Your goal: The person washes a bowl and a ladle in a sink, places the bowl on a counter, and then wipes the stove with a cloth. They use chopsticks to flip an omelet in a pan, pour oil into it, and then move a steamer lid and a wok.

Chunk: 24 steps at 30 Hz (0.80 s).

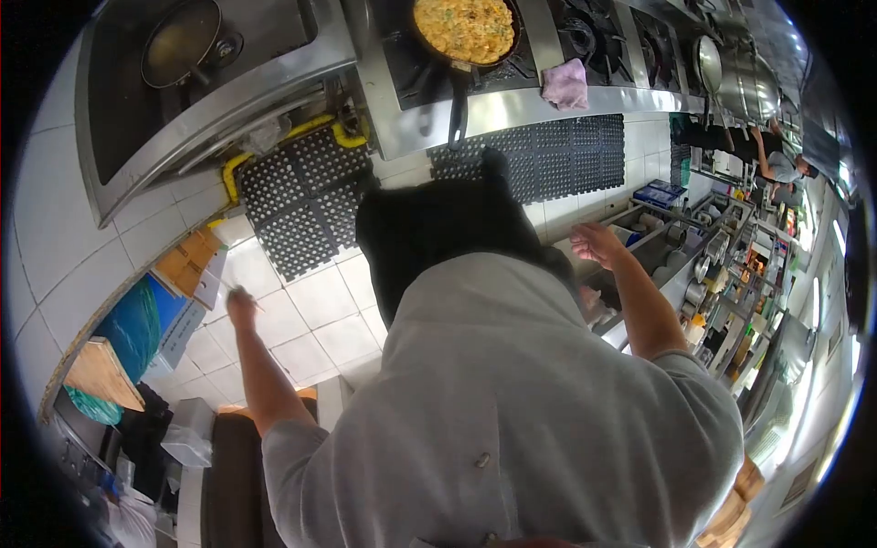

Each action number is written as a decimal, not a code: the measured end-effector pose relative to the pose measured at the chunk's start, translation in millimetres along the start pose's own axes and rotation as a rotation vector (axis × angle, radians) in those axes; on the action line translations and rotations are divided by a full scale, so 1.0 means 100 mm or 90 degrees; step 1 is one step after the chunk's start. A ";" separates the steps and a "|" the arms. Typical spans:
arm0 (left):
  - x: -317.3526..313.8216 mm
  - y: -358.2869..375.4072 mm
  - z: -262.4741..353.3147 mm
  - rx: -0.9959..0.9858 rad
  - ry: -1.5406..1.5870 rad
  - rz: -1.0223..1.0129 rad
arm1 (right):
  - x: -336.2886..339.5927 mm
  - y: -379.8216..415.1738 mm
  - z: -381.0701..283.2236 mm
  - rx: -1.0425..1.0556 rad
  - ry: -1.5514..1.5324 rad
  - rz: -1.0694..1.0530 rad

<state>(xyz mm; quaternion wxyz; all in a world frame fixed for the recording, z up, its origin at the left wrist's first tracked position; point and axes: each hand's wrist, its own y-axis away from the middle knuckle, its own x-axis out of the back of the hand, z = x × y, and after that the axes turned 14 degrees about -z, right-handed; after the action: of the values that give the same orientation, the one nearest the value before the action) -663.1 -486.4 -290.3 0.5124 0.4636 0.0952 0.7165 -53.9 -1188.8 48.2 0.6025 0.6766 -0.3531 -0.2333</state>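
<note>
Grey shirt (484, 384) bulks nearest; the right hand (596, 245) has its fingers loosely curled and free, while the left hand (242, 309) is too blurred for me to tell. Well ahead of both, an omelette (464, 27) sits in a black pan (459, 105) on the stove (397, 123), near a lilac cloth (565, 85).

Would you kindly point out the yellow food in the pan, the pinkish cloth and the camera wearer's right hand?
Yellow food (464, 30): head view, middle of its top surface.
Pinkish cloth (565, 85): head view, middle of its upper side.
Right hand (596, 244): head view, middle of the hand.
</note>
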 end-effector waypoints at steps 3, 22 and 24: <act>0.33 -0.23 0.61 0.197 0.676 0.056 | 0.37 -0.26 0.05 0.113 -0.092 -0.040; -0.23 0.48 1.58 0.349 0.520 -0.074 | 0.00 -0.08 -0.48 0.108 -0.127 -0.010; -0.20 0.52 1.71 0.362 0.569 -0.069 | 0.02 -0.07 -0.38 0.135 -0.124 -0.021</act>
<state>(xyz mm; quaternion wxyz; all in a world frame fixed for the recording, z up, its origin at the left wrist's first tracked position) -565.5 -584.2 -175.5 0.3124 0.2283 0.5181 0.7628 -23.2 -1165.7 47.4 0.4866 0.7164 -0.4212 -0.2694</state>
